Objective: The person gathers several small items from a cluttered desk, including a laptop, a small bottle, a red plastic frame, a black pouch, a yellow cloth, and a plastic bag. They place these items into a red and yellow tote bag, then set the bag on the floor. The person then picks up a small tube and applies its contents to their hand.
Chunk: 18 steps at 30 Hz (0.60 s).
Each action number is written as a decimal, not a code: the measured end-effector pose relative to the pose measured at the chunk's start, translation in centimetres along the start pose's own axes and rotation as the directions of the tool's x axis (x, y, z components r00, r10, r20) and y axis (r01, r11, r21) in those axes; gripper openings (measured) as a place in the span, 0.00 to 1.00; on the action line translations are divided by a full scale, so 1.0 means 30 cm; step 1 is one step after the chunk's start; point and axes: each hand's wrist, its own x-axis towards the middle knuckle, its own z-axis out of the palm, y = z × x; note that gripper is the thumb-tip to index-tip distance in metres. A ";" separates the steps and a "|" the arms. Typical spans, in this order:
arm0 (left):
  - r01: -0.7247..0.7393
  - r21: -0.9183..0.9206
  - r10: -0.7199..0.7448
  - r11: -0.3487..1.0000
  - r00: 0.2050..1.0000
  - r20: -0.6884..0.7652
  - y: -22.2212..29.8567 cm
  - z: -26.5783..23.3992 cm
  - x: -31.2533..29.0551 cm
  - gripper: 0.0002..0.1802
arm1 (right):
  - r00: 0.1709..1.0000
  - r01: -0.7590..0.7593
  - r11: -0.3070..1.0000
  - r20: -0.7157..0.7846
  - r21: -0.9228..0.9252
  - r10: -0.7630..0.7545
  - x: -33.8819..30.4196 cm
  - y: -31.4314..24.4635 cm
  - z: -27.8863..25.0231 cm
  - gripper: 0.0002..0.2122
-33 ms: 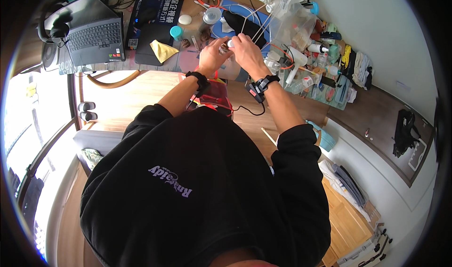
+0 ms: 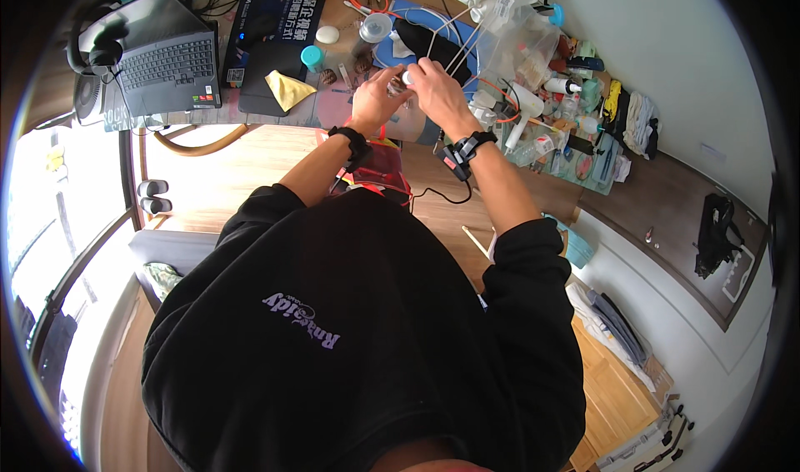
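Observation:
Near the table's front edge, my left hand is closed around a small clear bottle with something brownish showing in it, mostly hidden by the fingers. The bottle's white cap is pinched by the fingertips of my right hand. Both hands almost meet at the bottle. Just left of them on the table stand a clear lidded cup, a turquoise-lidded jar and a brown pine cone. A blue tray with a black cloth lies beyond my hands.
An open laptop and a dark mat with a yellow cloth lie to the left. Bottles, tubes and a plastic bag crowd the right side. A red bag hangs below the table's edge; a cable trails from my right wrist.

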 end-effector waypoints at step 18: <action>-0.062 -0.011 0.062 0.998 0.998 0.026 -0.020 -0.010 -0.003 0.34 | 0.975 0.200 0.973 0.071 0.115 -0.209 0.033 0.017 -0.054 0.07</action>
